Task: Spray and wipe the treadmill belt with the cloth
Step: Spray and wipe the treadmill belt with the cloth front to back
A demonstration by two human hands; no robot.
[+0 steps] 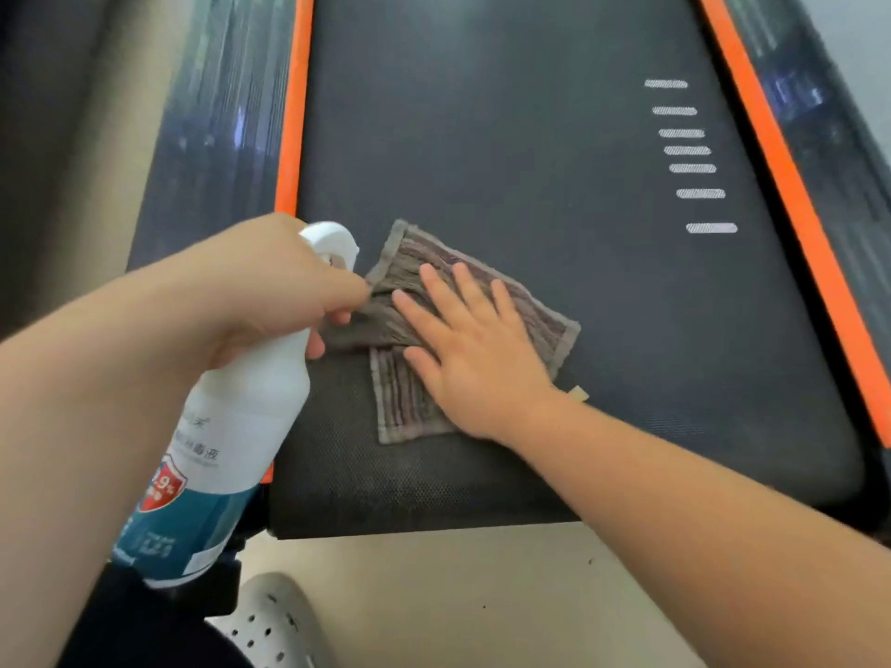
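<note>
Obs.: dark grey textured treadmill belt (530, 161) runs away from the viewer between two orange side strips, one along its left edge (294, 113) and one along its right (790, 209). Grey-brown striped woven cloth (414, 255) lies on the belt toward the near left corner, partly folded over itself, with a small tan tag (578, 393) showing at its right corner. Right hand (477, 359) lies palm down on the cloth, fingers straight and spread; it presses and does not grip. Left hand (270, 291) is wrapped round the neck of a white plastic spray bottle with a teal and red label (231, 426), held tilted over the belt's left edge with the nozzle head toward the cloth. Whether a finger sits on the trigger cannot be told. Handling, judged: the cloth is soft, light and limp, and likely to bunch if pushed from one side. A flat palm at its middle with even downward pressure suits it; the folded layer may shift. The belt texture looks grippy, so expect drag. The bottle is rigid and smooth, best held at the neck under the trigger. Counts: one cloth, one spray bottle, one belt, two orange strips, seven white dashes (689, 151) near the belt's right edge, and one white perforated shoe (270, 624) on the beige floor (482, 595) off the near end.
</note>
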